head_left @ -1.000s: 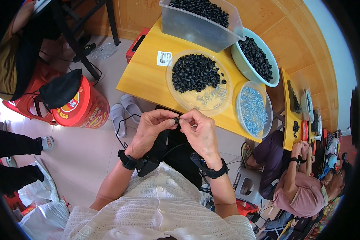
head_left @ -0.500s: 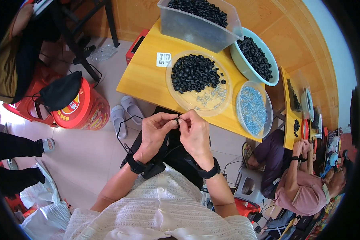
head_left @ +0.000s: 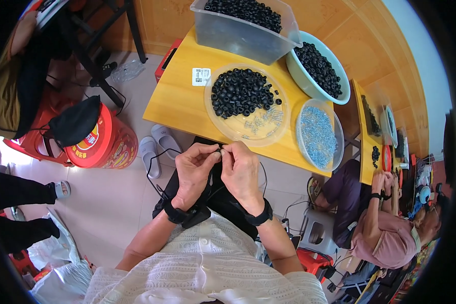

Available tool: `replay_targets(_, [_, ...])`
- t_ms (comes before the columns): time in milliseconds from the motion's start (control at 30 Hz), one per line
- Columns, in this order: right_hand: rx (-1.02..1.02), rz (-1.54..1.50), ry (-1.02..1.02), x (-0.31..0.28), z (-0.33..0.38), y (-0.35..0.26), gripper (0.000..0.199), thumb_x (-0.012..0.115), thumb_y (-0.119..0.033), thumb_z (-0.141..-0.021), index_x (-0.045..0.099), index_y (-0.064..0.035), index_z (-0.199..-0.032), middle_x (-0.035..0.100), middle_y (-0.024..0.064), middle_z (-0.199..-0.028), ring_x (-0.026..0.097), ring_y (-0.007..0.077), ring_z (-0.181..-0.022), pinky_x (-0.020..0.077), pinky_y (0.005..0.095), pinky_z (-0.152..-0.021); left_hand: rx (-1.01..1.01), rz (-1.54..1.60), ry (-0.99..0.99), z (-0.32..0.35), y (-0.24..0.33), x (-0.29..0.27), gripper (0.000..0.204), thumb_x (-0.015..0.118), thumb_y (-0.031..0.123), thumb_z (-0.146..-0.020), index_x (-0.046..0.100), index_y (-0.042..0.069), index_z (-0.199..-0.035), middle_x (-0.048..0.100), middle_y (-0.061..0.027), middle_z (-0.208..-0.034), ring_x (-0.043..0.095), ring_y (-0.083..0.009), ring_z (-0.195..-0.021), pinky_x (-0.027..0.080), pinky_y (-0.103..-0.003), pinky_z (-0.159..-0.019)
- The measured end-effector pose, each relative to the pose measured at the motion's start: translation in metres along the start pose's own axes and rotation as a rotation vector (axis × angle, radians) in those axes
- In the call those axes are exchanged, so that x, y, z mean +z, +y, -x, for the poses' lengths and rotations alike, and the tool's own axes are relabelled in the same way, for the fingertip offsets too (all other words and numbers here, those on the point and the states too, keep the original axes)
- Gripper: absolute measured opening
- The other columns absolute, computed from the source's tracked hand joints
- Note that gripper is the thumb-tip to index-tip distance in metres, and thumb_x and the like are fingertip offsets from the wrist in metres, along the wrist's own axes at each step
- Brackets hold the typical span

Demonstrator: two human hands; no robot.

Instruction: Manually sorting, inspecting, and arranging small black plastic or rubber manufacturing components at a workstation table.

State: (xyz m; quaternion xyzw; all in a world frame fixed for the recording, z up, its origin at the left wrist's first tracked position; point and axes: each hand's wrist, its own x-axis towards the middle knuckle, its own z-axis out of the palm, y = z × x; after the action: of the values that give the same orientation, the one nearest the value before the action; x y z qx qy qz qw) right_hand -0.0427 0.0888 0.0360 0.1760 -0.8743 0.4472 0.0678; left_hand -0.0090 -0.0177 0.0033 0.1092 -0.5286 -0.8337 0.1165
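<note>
Just off the table's near edge, my left hand (head_left: 192, 169) and my right hand (head_left: 242, 171) meet fingertip to fingertip. Thumbs and forefingers pinch a small black part (head_left: 219, 150), which the fingers mostly cover. Beyond them on the yellow table (head_left: 175, 104) lies a round clear shallow tray (head_left: 226, 126). It carries a heap of black ring-like parts (head_left: 238, 91) and, closer to me, a scatter of small clear pieces (head_left: 261, 121). To the right a clear bowl (head_left: 340, 144) holds many small bluish clear pieces (head_left: 316, 136).
A clear bin (head_left: 240, 43) and a pale green basin (head_left: 309, 83), both full of black parts, stand at the table's back. A red bucket (head_left: 119, 147) and white slippers (head_left: 149, 154) are on the floor, left. At right a person (head_left: 385, 238) works at another table.
Both hands have shifted slightly left, still together around the small black part. The right hand has turned a little, its fingers closer to the left's. The view has shifted slightly.
</note>
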Motion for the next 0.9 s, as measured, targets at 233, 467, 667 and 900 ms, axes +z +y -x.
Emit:
replay_targets(233, [-0.053, -0.116, 0.006, 0.007, 0.008, 0.002, 0.017, 0.059, 0.005, -0.075, 0.052, 0.0039, -0.091, 0.053, 0.0189, -0.076, 0.058, 0.0327, -0.066, 0.0457, 0.0376, -0.057, -0.045, 0.098, 0.073, -0.004, -0.004, -0.001, 0.013, 0.061, -0.005, -0.082, 0.063, -0.006, -0.095, 0.065, -0.0066, -0.086, 0.060, -0.0092, -0.076, 0.049, -0.021, -0.072])
replay_targets(467, [-0.072, -0.164, -0.031, -0.004, 0.006, 0.009, 0.012, 0.061, 0.004, -0.075, 0.055, 0.0032, -0.086, 0.054, 0.0144, -0.072, 0.058, 0.0277, -0.061, 0.0447, 0.0334, -0.054, -0.146, 0.122, 0.014, -0.001, 0.000, -0.007, 0.015, 0.060, -0.003, -0.082, 0.063, -0.005, -0.097, 0.065, -0.0092, -0.088, 0.063, -0.0132, -0.078, 0.052, -0.025, -0.075])
replay_targets(667, [0.223, -0.344, -0.130, -0.012, 0.008, 0.022, 0.004, 0.059, 0.002, -0.082, 0.060, 0.0047, -0.084, 0.061, 0.0062, -0.068, 0.057, 0.0078, -0.060, 0.0470, 0.0219, -0.056, -0.213, 0.128, -0.116, -0.002, 0.006, -0.008, 0.016, 0.061, -0.002, -0.082, 0.063, -0.004, -0.097, 0.065, -0.0105, -0.091, 0.064, -0.0161, -0.080, 0.054, -0.027, -0.076])
replay_targets(900, [0.208, -0.258, -0.039, -0.005, 0.009, 0.017, 0.004, 0.058, 0.001, -0.079, 0.057, 0.0027, -0.075, 0.059, 0.0142, -0.062, 0.058, 0.0242, -0.053, 0.0434, 0.0310, -0.051, -0.098, 0.019, -0.102, -0.002, -0.005, -0.003, 0.016, 0.061, -0.003, -0.082, 0.063, -0.005, -0.098, 0.064, -0.0091, -0.090, 0.064, -0.0153, -0.081, 0.053, -0.025, -0.075])
